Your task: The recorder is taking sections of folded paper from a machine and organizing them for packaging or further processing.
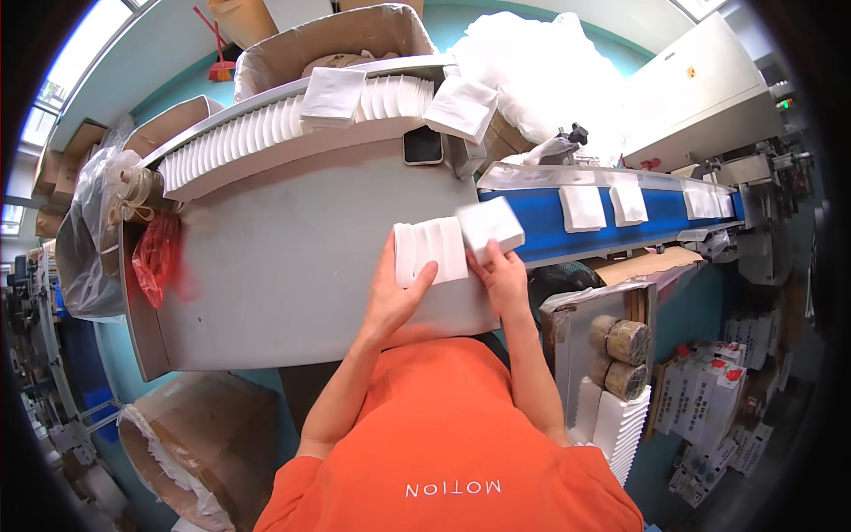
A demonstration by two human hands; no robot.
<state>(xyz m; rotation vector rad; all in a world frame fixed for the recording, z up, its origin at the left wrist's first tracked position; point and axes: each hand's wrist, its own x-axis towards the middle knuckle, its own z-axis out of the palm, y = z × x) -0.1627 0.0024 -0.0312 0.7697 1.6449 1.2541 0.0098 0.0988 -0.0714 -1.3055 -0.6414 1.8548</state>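
My left hand (pixel 392 297) grips a short row of white folded napkin stacks (pixel 430 250) standing side by side just above the grey metal table (pixel 266 284), thumb on the near side. Against the right end of that row, my right hand (pixel 503 282) holds one more napkin stack (pixel 493 227), tilted, with fingers beneath its near edge. A long row of napkins (pixel 257 137) lines the table's far side. One flat napkin pile (pixel 333 94) rests on top of it, and another pile (pixel 462 107) lies at its right end.
A blue conveyor belt (pixel 536 232) carries several napkin stacks (pixel 582 209) to the right. A dark phone (pixel 423 147) lies near the far row. At the left edge hangs a red plastic bag (pixel 156 257). Cardboard boxes (pixel 208 434) stand around, and a napkin column (pixel 620 426) is lower right.
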